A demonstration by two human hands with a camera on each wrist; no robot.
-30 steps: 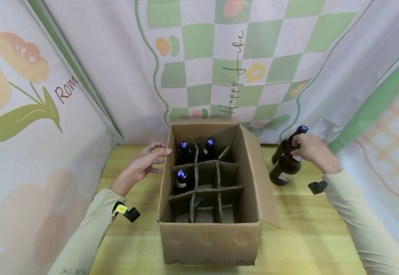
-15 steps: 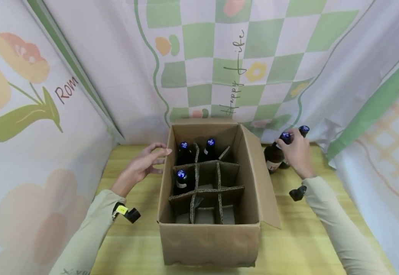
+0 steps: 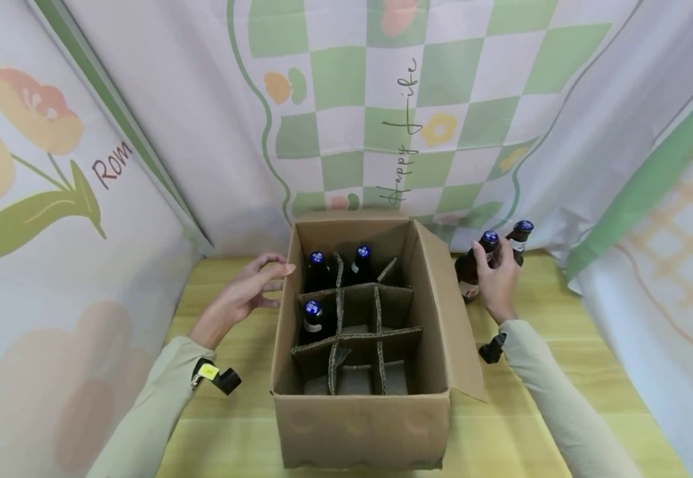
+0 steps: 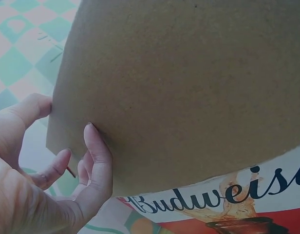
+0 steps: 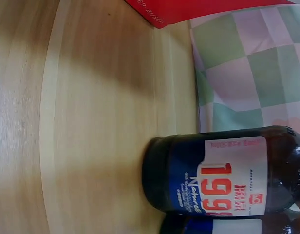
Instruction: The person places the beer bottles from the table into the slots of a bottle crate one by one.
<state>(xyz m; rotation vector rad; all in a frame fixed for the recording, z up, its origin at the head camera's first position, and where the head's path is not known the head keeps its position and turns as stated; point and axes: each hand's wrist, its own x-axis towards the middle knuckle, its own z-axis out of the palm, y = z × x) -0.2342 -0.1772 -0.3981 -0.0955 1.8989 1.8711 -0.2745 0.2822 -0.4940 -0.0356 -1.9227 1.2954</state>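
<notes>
Brown glass bottle with a blue cap stands upright on the pale, wood-grained table, to the right of our open cardboard box. Our right hand is at its neck, thumb on one side and fingers on the other; we cannot tell whether they grasp the glass or have let go. In the right wrist view we read a red "1998" on its white-and-blue label. Just beside it, farther right, stands a second brown bottle with a blue cap.

Our left hand is released, its fingers relaxed and spread at the left side of the tan cardboard box; its thumb reaches the upper edge. From the left wrist we see plain brown board and, below it, part of the "Budweiser" lettering on white and red.

Inside the box, corrugated cardboard dividers form compartments. Three blue-capped bottles stand in them: one at back left, one at back middle and one in the left column's middle row. We wear light beige sleeves, and behind the box hangs a white curtain with green checks.
</notes>
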